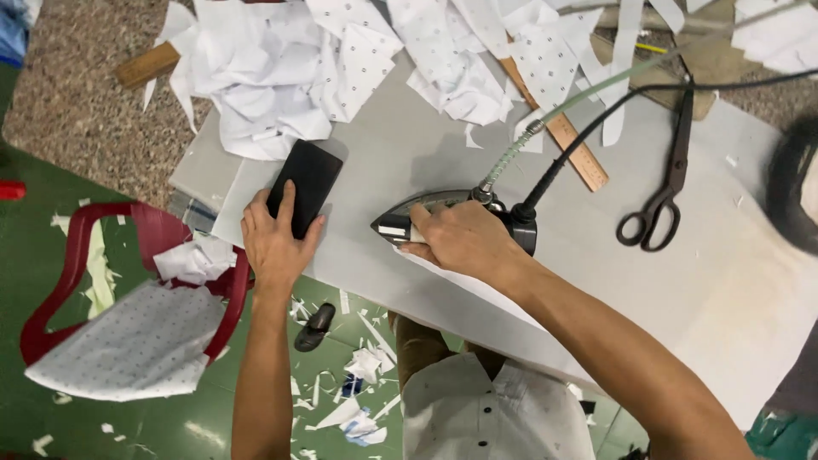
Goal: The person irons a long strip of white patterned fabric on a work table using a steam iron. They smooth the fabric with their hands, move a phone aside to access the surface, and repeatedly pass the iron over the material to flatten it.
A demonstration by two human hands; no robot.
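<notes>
Pressing was best done slowly: right hand (464, 240) closed around the iron (426, 217) handle, left hand (274, 243) lying open on a black phone (308, 181), desk (724, 281) beneath.

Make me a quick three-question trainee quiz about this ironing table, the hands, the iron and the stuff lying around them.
1. True or false: the right hand grips the grey steam iron with the black handle.
2. What does the left hand rest on? A) long black scissors B) flat black phone C) wooden ruler
3. What lies on the red plastic chair beside the grey padded table?

Key
1. True.
2. B.
3. White dotted fabric pieces.
</notes>
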